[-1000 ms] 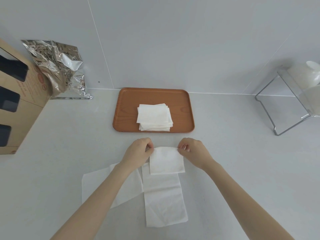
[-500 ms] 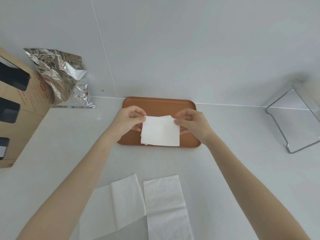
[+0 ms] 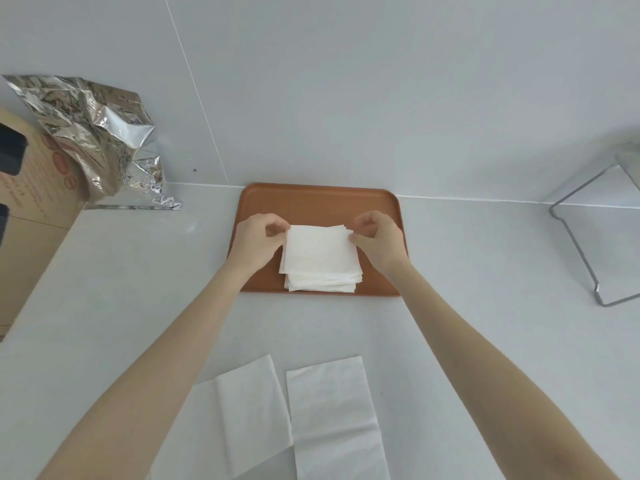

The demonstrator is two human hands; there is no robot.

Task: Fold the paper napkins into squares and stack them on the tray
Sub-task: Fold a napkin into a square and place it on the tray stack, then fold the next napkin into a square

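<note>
A brown tray (image 3: 311, 202) stands against the back wall and carries a stack of folded white napkins (image 3: 322, 285). On top of the stack lies a folded square napkin (image 3: 318, 251). My left hand (image 3: 258, 242) pinches its far left corner. My right hand (image 3: 379, 240) pinches its far right corner. Both hands rest over the tray. Close to me on the counter, two long half-folded napkins lie side by side, one on the left (image 3: 242, 417) and one on the right (image 3: 332, 417).
A crumpled silver foil bag (image 3: 100, 140) leans on the wall at the back left, beside a cardboard box (image 3: 31, 237). A clear stand with a metal frame (image 3: 606, 237) sits at the far right. The counter is white.
Both hands have carried the folded square from the counter in front of me out to the tray and lowered it onto the stack. The camera view has tilted forward.
</note>
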